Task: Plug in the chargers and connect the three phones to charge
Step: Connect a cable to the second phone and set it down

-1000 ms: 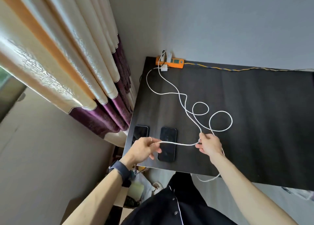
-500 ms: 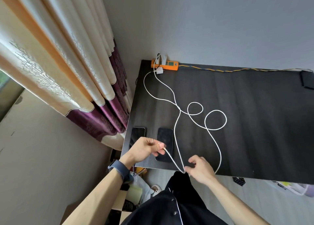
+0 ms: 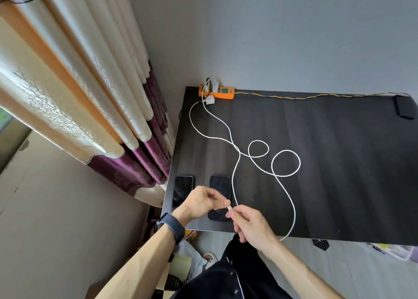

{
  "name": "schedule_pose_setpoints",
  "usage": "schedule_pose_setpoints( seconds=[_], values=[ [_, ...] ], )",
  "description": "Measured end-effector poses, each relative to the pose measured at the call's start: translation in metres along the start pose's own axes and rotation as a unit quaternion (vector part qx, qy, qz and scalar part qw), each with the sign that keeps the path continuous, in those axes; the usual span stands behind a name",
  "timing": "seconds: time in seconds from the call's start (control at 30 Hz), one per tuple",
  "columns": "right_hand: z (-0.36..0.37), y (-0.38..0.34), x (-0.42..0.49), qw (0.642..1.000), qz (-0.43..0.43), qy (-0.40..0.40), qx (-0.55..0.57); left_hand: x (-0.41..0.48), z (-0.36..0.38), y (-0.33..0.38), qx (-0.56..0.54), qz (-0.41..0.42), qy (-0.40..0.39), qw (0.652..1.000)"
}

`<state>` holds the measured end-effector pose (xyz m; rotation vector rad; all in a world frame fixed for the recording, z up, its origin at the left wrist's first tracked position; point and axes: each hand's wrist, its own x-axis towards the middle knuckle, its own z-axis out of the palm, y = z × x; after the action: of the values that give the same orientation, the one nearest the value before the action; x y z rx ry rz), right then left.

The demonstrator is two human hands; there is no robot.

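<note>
Black table, two phones, one power strip, left hand and right hand pinching one cable end

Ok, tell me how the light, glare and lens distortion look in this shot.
Head view: soft, even daylight, no hard shadows on the table. Head view: the wide lens skews the table edges and stretches the curtain. Head view: faint pale sheen on the left phone; the cable reads crisp against the dark top. Head view: left hand and right hand sharp, hardly any blur.
</note>
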<state>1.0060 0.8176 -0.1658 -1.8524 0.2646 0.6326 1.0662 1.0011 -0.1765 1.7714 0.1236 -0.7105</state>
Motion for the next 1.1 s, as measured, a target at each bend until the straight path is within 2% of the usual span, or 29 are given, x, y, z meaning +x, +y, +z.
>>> schedule_pose_setpoints(
  seconds=[0.07, 0.17, 0.23, 0.3, 0.37, 0.47, 0.67, 0.87, 1.0, 1.1],
  values=[
    [-0.002, 0.002, -0.002, 0.999, 0.035, -0.013, 0.036, 0.001, 0.0, 0.001, 0.002, -0.015, -0.027, 1.0],
    [-0.008, 0.006, -0.003, 0.98, 0.121, -0.04, 0.152, 0.005, 0.007, -0.005, 0.009, -0.059, -0.051, 0.997],
    [-0.011, 0.016, -0.002, 0.97, 0.164, -0.021, 0.175, 0.013, 0.015, -0.016, 0.019, -0.084, -0.011, 0.996],
    [-0.012, 0.032, -0.002, 0.971, 0.187, 0.014, 0.147, 0.025, 0.021, -0.034, 0.118, -0.114, 0.058, 0.985],
    [-0.013, 0.049, -0.004, 0.971, 0.197, 0.041, 0.126, 0.032, 0.029, -0.049, 0.187, -0.159, 0.092, 0.965],
    [-0.015, 0.068, -0.011, 0.969, 0.19, 0.077, 0.141, 0.042, 0.048, -0.061, 0.224, -0.198, 0.115, 0.947],
    [-0.017, 0.085, -0.018, 0.957, 0.182, 0.128, 0.188, 0.059, 0.082, -0.063, 0.285, -0.204, 0.152, 0.924],
    [-0.031, 0.086, -0.015, 0.956, 0.189, 0.124, 0.185, 0.075, 0.094, -0.06, 0.363, -0.191, 0.183, 0.894],
    [-0.038, 0.08, -0.014, 0.96, 0.186, 0.109, 0.181, 0.076, 0.087, -0.051, 0.334, -0.21, 0.171, 0.903],
    [-0.041, 0.075, -0.013, 0.96, 0.178, 0.1, 0.193, 0.076, 0.07, -0.043, 0.194, -0.243, 0.16, 0.937]
  ],
)
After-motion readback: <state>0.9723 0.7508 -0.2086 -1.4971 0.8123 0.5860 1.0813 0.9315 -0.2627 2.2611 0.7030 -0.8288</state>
